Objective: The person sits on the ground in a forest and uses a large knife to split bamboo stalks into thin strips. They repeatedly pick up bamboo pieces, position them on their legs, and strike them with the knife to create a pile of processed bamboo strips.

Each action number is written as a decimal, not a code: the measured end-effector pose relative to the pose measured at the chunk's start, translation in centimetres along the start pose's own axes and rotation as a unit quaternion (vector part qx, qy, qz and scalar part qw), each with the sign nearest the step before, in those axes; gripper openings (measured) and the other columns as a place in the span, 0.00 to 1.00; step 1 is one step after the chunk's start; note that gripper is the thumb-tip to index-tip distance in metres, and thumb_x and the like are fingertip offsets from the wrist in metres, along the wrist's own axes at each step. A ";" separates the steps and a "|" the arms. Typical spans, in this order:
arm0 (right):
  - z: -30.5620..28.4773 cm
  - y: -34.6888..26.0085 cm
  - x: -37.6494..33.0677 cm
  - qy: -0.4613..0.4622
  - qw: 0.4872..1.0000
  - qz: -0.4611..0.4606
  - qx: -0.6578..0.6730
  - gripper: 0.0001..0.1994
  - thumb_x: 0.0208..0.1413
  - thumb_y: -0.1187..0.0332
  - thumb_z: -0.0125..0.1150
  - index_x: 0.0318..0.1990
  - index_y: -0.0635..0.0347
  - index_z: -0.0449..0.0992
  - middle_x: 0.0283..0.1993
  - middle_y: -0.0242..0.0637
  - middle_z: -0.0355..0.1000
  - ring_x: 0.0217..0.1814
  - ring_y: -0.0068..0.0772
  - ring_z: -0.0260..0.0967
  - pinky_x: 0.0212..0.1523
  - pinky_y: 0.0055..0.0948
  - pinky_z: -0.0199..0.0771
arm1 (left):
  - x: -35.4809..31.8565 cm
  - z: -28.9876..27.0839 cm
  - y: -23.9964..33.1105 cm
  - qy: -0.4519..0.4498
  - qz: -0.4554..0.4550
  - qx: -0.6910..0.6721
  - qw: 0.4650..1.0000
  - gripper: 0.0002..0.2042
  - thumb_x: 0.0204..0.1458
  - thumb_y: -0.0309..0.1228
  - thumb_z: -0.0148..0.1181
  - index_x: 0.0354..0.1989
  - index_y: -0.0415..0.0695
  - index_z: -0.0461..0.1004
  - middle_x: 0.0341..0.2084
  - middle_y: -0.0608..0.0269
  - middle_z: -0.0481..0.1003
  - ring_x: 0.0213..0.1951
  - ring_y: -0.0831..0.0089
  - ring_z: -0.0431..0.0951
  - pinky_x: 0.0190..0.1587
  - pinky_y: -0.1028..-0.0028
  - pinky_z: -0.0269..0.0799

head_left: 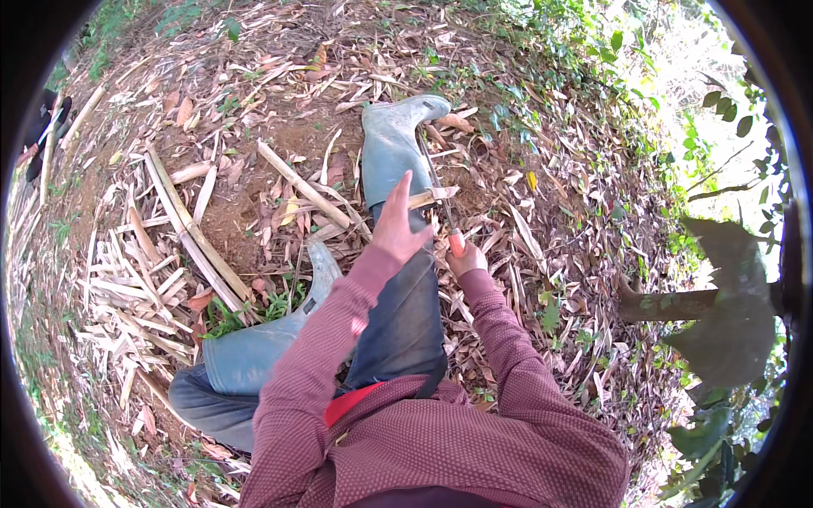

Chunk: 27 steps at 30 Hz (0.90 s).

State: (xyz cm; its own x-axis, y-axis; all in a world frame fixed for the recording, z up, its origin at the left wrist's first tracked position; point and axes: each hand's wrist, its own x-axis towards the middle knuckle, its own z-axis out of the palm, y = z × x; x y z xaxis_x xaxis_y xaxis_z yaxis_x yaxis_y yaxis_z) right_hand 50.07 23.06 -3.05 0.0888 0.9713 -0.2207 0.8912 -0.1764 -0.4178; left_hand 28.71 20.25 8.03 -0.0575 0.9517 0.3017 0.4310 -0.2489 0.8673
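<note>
My right hand (468, 260) is closed around the orange handle of a long, thin-bladed knife (457, 243). Its blade points away from me, alongside my outstretched right leg and the grey-green rubber boot (389, 152). Above that leg, my left hand (400, 229) is open, with its fingers stretched and the thumb apart. Just beyond its fingers, a short pale piece of split wood or bamboo (430, 198) lies across the leg, its right end at the blade. Whether the left fingertips touch this piece, I cannot tell.
Left of me lies a heap of pale split pieces (140, 296). Longer poles (195, 229) and a cut stick (302, 182) rest near my bent left leg's boot (271, 343). Dry leaves cover the ground. A trunk or branch (669, 305) stands at right.
</note>
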 end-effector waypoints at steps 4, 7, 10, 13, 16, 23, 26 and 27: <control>-0.8 1.0 -0.2 0.036 0.999 -0.002 -0.004 0.20 0.39 0.57 0.61 0.36 0.63 0.72 0.35 0.54 0.72 0.39 0.54 0.71 0.41 0.43 0.70 | 0.9 4.6 -3.5 0.092 0.046 0.079 0.992 0.30 0.45 0.22 0.57 0.59 0.46 0.57 0.51 0.47 0.64 0.53 0.55 0.67 0.54 0.67 0.65; -2.0 1.3 -0.5 0.022 1.000 -0.007 -0.007 0.18 0.42 0.57 0.59 0.35 0.63 0.71 0.34 0.55 0.72 0.39 0.56 0.70 0.41 0.45 0.69 | 1.2 5.3 -3.8 0.031 -0.046 -0.141 0.989 0.24 0.47 0.18 0.56 0.55 0.46 0.63 0.48 0.56 0.70 0.50 0.66 0.72 0.52 0.72 0.68; -2.7 1.1 -1.1 0.020 1.000 -0.011 -0.015 0.18 0.45 0.57 0.56 0.37 0.62 0.71 0.35 0.57 0.72 0.40 0.58 0.70 0.42 0.47 0.69 | 1.7 4.4 -3.2 0.087 -0.053 -0.191 0.976 0.18 0.49 0.17 0.54 0.50 0.42 0.67 0.43 0.61 0.73 0.46 0.73 0.74 0.50 0.74 0.69; -6.2 -1.8 -3.4 0.040 0.996 -0.070 -0.043 0.18 0.44 0.57 0.60 0.38 0.60 0.71 0.34 0.53 0.73 0.38 0.53 0.71 0.37 0.43 0.71 | 2.6 -0.2 -0.6 0.141 -0.011 -0.196 0.970 0.18 0.50 0.19 0.54 0.52 0.39 0.64 0.43 0.58 0.73 0.47 0.73 0.73 0.50 0.75 0.69; -8.1 -3.4 -3.0 0.062 0.992 -0.106 -0.030 0.18 0.43 0.60 0.62 0.40 0.61 0.71 0.32 0.51 0.73 0.35 0.52 0.72 0.34 0.42 0.71 | 2.7 -6.9 3.7 0.201 0.014 -0.233 0.951 0.19 0.52 0.20 0.53 0.53 0.38 0.61 0.43 0.54 0.72 0.47 0.71 0.73 0.50 0.74 0.70; -5.6 -17.1 -5.4 -0.183 0.917 -0.299 0.190 0.22 0.42 0.58 0.66 0.41 0.62 0.68 0.29 0.47 0.72 0.26 0.44 0.73 0.28 0.39 0.71 | -1.1 -21.9 6.1 0.335 0.043 -0.149 0.929 0.18 0.52 0.20 0.52 0.52 0.40 0.61 0.40 0.58 0.72 0.45 0.72 0.72 0.49 0.76 0.68; -1.2 -22.4 -7.5 -0.481 0.786 -0.121 0.368 0.20 0.45 0.58 0.65 0.39 0.62 0.67 0.24 0.39 0.68 0.20 0.26 0.68 0.20 0.29 0.67 | -3.2 -26.9 2.3 0.327 0.003 -0.040 0.944 0.17 0.52 0.19 0.52 0.51 0.40 0.62 0.39 0.59 0.72 0.44 0.74 0.72 0.47 0.76 0.68; 0.7 -23.6 -8.4 -0.471 0.800 -0.131 0.347 0.19 0.47 0.58 0.63 0.39 0.62 0.67 0.22 0.37 0.66 0.18 0.22 0.66 0.18 0.27 0.65 | -4.1 -27.8 0.2 0.321 -0.012 0.000 0.947 0.17 0.52 0.18 0.51 0.50 0.40 0.62 0.39 0.59 0.72 0.43 0.74 0.73 0.46 0.76 0.69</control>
State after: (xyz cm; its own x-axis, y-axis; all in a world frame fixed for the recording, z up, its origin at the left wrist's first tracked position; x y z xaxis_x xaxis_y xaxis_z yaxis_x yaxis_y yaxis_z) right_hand 28.00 18.95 8.06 -0.7271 0.4961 -0.4747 0.3333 -0.3495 -0.8757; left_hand 4.03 11.33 17.99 -0.6034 0.6513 0.4601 0.4227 -0.2280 0.8771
